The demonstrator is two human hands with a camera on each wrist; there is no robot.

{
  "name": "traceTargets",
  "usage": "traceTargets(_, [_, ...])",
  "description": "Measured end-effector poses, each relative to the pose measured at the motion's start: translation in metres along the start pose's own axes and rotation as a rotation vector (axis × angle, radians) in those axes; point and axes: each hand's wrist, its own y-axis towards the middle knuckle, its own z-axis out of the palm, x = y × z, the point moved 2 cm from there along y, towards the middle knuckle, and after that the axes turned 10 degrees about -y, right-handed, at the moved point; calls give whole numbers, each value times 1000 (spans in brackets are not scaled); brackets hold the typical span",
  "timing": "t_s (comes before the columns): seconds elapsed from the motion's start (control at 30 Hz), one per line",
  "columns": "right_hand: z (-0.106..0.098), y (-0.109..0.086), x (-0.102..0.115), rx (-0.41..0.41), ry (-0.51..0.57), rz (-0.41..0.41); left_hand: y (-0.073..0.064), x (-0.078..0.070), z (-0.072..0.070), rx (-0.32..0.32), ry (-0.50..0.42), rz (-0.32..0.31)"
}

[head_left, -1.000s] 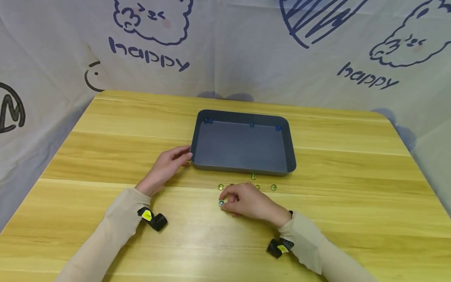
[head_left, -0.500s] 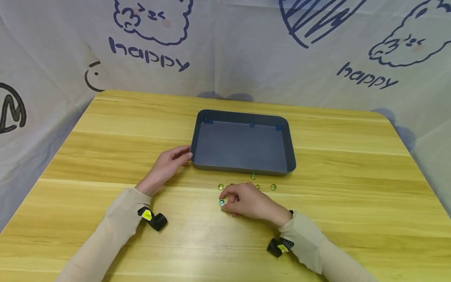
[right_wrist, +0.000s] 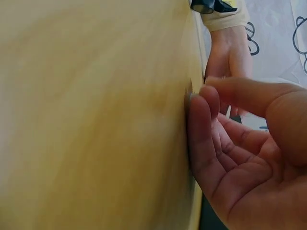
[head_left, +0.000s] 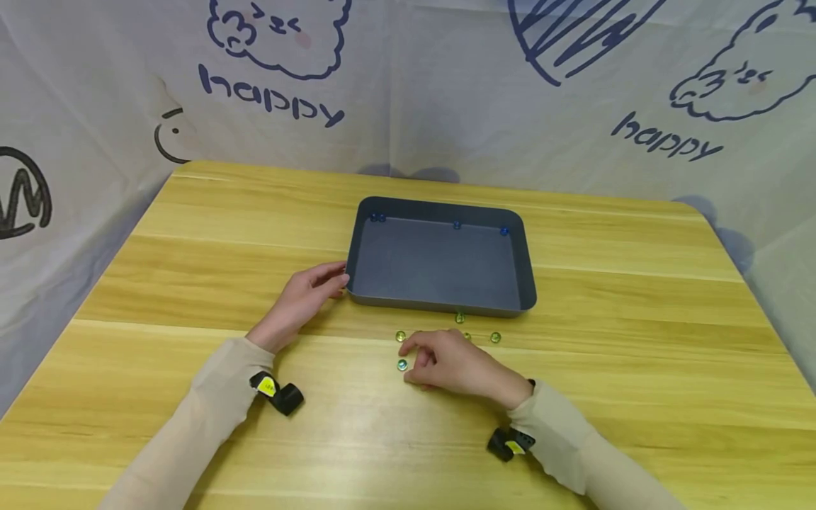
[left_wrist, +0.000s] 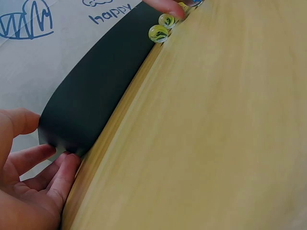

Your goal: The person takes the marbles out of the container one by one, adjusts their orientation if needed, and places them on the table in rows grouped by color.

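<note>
A blue-green marble (head_left: pixel 402 365) lies on the table between the thumb and index fingertip of my right hand (head_left: pixel 454 365). Small gaps show between it and those digits in the head view; the right wrist view mostly hides it. My left hand (head_left: pixel 302 301) holds the front left corner of a dark grey tray (head_left: pixel 440 306). In the left wrist view its thumb meets the tray's rim and the other fingers rest low on the wall. Behind my right hand lie several yellow-green marbles, one left marble (head_left: pixel 400 336) and one right marble (head_left: pixel 496 338) among them.
Several blue marbles sit along the tray's far wall, including a right-hand blue marble (head_left: pixel 504 231). One yellow-green marble (head_left: pixel 460 318) lies close to the tray's front wall. The wooden table (head_left: pixel 612 340) ends at a white cloth backdrop (head_left: pixel 446 106).
My right thumb and index finger have parted from the blue-green marble, which now lies free on the table. The left hand and tray stay as they were.
</note>
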Motion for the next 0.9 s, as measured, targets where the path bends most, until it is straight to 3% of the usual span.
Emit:
traceTargets(0.13, [-6, -6, 0, -13, -43, -7, 1, 0, 0, 4, 0, 10])
traceTargets(0.37, [-22, -19, 6, -23, -35, 56, 0, 0, 0, 5, -7, 4])
traceTargets(0.63, [-48, -31, 22, -60, -43, -26, 0, 1, 1, 5, -9, -12])
traceTargets(0.9, [-72, -25, 35, -187, -74, -66, 1, 1, 2, 4, -7, -2])
